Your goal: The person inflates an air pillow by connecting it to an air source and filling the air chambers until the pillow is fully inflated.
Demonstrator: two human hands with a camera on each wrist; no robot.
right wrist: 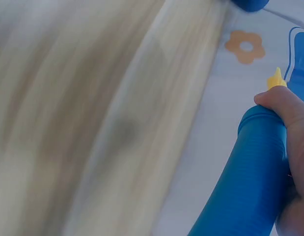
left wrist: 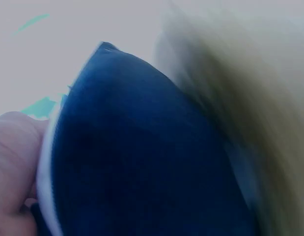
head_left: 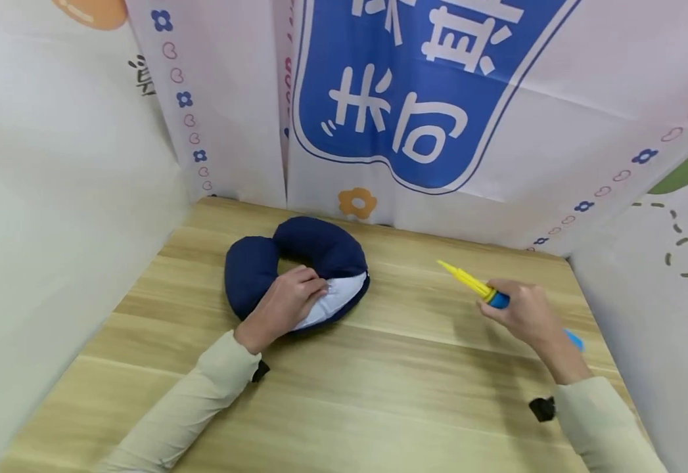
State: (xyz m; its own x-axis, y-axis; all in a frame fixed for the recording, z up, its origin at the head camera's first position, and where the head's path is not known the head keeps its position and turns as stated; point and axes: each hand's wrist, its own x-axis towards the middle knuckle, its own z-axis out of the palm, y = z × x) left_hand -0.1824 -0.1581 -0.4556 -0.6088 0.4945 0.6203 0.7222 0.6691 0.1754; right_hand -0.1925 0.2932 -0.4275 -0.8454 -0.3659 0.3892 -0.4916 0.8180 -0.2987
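Observation:
A navy U-shaped neck pillow [head_left: 320, 243] lies on the wooden table, its cover parted along the near right side. White inner material [head_left: 339, 295] shows in the gap. My left hand [head_left: 284, 299] pinches the edge of this opening; in the left wrist view its fingers [left wrist: 14, 162] are at the pale edge, beside the navy fabric [left wrist: 142, 147]. Off to the right, my right hand [head_left: 524, 312] grips a blue hand air pump [right wrist: 250, 172] around its body. The pump's yellow tapered nozzle [head_left: 464, 276] points up and left, toward the back of the table.
The wooden table [head_left: 344, 401] meets a printed cloth backdrop [head_left: 231, 118] with blue and white lettering behind it. Pale side walls [head_left: 66, 197] stand at the left and right. Small black devices [head_left: 542, 408] sit at both wrists.

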